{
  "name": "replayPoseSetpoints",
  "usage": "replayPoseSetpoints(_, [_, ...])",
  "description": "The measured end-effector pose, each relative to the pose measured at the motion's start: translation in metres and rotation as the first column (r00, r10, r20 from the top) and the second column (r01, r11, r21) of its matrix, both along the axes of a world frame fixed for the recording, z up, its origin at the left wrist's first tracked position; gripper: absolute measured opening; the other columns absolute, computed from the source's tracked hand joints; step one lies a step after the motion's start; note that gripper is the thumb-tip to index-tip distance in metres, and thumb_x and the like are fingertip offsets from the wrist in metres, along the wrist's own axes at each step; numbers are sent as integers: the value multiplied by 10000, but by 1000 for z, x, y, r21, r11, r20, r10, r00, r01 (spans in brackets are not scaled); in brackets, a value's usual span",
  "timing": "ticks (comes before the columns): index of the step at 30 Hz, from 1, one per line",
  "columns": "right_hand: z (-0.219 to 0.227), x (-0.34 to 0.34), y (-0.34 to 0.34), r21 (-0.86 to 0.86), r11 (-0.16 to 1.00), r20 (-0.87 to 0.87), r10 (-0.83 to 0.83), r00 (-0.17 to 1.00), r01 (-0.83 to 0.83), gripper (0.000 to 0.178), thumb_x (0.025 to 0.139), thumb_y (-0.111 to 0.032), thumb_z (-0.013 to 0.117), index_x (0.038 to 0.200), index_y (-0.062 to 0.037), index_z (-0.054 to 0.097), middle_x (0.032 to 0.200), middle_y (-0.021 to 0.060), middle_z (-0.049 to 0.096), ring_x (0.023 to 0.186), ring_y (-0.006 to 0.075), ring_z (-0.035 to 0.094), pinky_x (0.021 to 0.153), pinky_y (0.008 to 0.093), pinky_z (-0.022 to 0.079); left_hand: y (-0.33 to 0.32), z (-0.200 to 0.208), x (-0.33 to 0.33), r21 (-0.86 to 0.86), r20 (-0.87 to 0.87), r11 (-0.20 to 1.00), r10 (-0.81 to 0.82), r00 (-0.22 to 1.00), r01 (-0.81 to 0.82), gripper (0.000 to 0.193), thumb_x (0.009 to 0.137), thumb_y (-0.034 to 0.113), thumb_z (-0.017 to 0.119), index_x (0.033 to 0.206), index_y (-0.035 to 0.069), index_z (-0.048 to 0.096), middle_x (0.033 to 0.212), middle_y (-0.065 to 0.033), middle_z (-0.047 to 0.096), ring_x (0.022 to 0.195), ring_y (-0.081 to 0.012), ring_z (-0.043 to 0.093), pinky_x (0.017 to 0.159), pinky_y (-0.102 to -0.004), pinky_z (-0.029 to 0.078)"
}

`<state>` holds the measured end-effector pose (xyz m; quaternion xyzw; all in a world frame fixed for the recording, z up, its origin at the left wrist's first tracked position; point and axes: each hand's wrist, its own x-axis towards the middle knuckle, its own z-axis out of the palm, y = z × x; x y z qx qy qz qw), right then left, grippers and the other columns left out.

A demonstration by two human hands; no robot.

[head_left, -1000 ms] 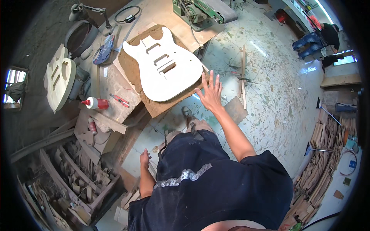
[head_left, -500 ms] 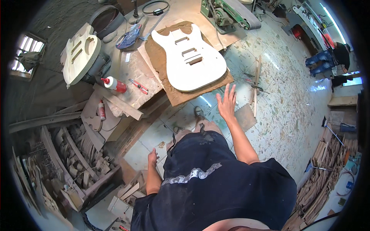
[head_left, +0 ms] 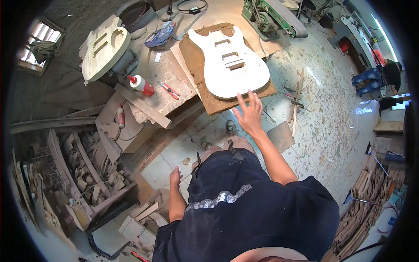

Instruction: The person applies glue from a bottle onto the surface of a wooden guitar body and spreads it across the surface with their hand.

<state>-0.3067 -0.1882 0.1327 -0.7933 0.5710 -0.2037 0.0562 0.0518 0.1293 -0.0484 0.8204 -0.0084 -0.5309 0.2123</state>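
Observation:
A white electric guitar body (head_left: 235,72) lies flat on a brown board (head_left: 196,65) at the workbench's near right corner. It has several cut-out pockets along its middle. My right hand (head_left: 250,114) reaches up from below with its fingers spread. Its fingertips are at the body's near edge; whether they touch it I cannot tell. Nothing is in that hand. My left hand (head_left: 175,177) hangs low at my side over the floor, loosely open, with nothing visible in it.
On the workbench (head_left: 150,107) are a glue bottle (head_left: 142,85), a red utility knife (head_left: 168,90) and a blue package (head_left: 160,35). Another guitar body (head_left: 104,48) stands at left. A green belt sander (head_left: 273,17) is behind. Wood offcuts (head_left: 96,179) fill the lower left. A person (head_left: 379,76) stands far right.
My right hand has moved up and left to the near edge of the white guitar body. The whole scene has shifted slightly right in view. My left hand stays low.

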Motion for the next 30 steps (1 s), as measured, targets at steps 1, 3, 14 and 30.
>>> replayPoseSetpoints(1, [1,8,-1,-2,1000,-2,-3,1000,3,646,970,-492,570,1532,-204,431,1607,233,223,1454,446,206,1164,604,154,0,-1,0,-2,-2,1000,-3,1000,3,757,958,606,542,1457,41,473,1312,-120,644,1059,-283,676,798,-447,472])
replayPoseSetpoints(3, [9,28,-4,-11,994,-43,108,993,-108,651,967,-519,562,1527,-212,436,1638,211,179,1476,456,167,1175,617,119,7,-6,0,35,-15,999,0,1000,0,748,952,612,550,1437,45,500,1291,-113,653,1041,-272,681,771,-428,476])
replayPoseSetpoints(14, [1,77,-54,-84,960,-157,252,955,-267,654,950,-556,558,1485,-185,497,1656,149,179,1500,455,129,1155,673,158,7,-6,13,-13,16,1000,26,1000,-26,749,942,602,561,1415,22,520,1253,-118,661,984,-259,684,668,-396,456])
replayPoseSetpoints(30, [23,102,-63,92,919,-308,392,867,-383,690,943,-678,451,1473,-240,514,1671,156,147,1522,445,95,1179,668,113,14,-10,5,4,-25,999,40,999,-40,727,959,600,537,1444,59,501,1309,-148,636,1024,-312,679,633,-369,448])
